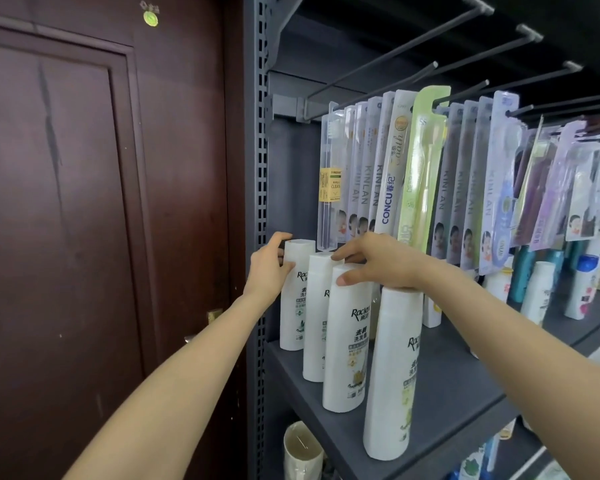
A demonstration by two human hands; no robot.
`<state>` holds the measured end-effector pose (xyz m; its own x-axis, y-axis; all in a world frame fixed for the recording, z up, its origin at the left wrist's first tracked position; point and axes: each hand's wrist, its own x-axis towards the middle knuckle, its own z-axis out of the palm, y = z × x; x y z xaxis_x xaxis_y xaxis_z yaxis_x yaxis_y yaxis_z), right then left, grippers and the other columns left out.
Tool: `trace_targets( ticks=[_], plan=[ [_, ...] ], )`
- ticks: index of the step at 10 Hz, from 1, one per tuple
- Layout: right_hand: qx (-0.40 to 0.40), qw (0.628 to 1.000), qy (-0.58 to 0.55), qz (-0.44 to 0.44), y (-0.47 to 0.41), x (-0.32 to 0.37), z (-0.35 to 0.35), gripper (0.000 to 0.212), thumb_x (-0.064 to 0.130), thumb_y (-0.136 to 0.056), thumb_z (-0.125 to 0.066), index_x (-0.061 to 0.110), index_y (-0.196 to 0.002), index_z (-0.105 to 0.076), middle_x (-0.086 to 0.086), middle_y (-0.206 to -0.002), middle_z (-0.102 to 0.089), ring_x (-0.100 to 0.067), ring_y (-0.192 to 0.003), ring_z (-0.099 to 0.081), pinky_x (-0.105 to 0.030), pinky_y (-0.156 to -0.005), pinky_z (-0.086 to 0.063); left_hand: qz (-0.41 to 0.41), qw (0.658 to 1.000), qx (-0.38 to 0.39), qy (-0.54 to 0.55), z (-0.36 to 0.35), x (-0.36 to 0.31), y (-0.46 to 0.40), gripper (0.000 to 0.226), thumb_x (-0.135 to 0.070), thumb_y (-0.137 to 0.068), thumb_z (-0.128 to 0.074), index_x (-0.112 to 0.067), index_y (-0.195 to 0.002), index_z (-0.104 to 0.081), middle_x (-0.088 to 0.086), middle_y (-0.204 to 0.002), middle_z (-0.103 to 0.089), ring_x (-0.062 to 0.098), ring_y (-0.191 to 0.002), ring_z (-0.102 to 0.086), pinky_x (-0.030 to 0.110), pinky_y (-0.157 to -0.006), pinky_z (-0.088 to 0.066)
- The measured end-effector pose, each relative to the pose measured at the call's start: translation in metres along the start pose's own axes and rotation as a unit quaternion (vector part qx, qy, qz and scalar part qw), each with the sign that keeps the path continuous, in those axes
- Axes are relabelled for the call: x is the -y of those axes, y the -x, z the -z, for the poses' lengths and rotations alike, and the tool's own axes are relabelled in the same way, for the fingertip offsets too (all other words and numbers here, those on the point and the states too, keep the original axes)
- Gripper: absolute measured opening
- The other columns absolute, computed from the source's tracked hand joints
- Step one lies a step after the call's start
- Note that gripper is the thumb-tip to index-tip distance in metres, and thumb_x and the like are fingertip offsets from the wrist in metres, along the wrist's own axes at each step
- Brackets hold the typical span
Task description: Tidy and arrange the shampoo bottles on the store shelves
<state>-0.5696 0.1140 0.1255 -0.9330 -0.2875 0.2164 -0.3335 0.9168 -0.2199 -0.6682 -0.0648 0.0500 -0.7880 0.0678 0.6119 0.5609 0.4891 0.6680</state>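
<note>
Several tall white shampoo bottles stand in a row running from back to front at the left end of a dark grey shelf (447,393). My left hand (269,268) grips the top of the rearmost bottle (293,306), fingers curled round its cap. My right hand (374,263) lies across the tops of the middle bottles: its thumb presses the third bottle (347,341) and its fingers reach over the second bottle (317,323). The nearest bottle (394,375) stands at the shelf's front edge, just under my right wrist.
Packaged toothbrushes (413,168) hang on pegs right above the bottles. More bottles, white and teal (534,282), stand further right on the shelf. A dark brown door (84,202) is on the left, beside the shelf's perforated upright (258,168). A lower shelf holds other items (302,448).
</note>
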Motion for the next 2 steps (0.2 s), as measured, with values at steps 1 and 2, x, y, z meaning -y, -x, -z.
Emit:
trace_targets(
  ticks=[1,2],
  plan=[
    [-0.003,1.0,-0.011,-0.002,0.002,-0.002,0.0,0.053,0.036,-0.082,-0.07,0.019,-0.131,-0.055,-0.001,-0.133,-0.057,-0.015,-0.119,-0.054,-0.034,-0.104,-0.042,-0.018,0.999,-0.013,-0.037,0.004,-0.007,-0.002,0.039,-0.001,-0.088,-0.055,-0.017,-0.123,-0.051,0.009,-0.104,-0.059,0.019,-0.096,-0.057,0.032,-0.086,-0.049],
    [-0.032,0.999,-0.033,0.006,0.008,0.0,0.0,0.048,0.035,-0.085,-0.067,0.018,-0.129,-0.057,-0.005,-0.128,-0.06,-0.018,-0.115,-0.056,-0.034,-0.102,-0.044,-0.026,0.994,-0.011,-0.102,0.01,-0.022,0.004,0.027,-0.01,-0.09,-0.056,-0.015,-0.117,-0.054,0.009,-0.104,-0.058,0.023,-0.097,-0.058,0.039,-0.086,-0.05]
  ],
)
